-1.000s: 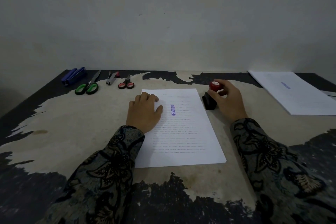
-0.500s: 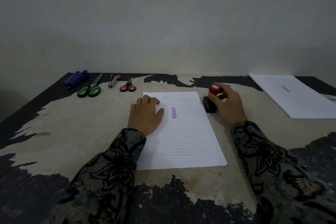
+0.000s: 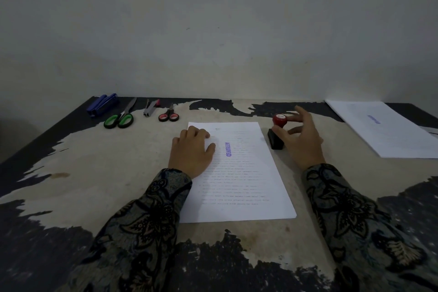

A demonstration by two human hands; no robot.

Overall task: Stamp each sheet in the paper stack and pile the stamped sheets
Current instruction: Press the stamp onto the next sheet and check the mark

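A stack of printed sheets (image 3: 239, 180) lies in the middle of the table, its top sheet bearing a purple "APPROVED" mark (image 3: 228, 146). My left hand (image 3: 192, 149) rests palm down on the stack's upper left part. The stamp (image 3: 276, 131), red knob on a black base, stands on the table just right of the stack. My right hand (image 3: 299, 137) is beside it with fingers spread loosely around the knob, the thumb close to the stamp's neck. A pile of stamped sheets (image 3: 384, 130) lies at the far right.
Along the back left edge lie a blue stapler (image 3: 103, 104), green-handled scissors (image 3: 120, 117), a staple remover (image 3: 149, 108) and small red-handled scissors (image 3: 169, 115). The table (image 3: 94, 173) has a worn, peeling top and butts against a plain wall.
My right hand's fingers have loosened from the stamp's red knob and spread apart. The stamp stays standing beside the stack. My left hand has not moved.
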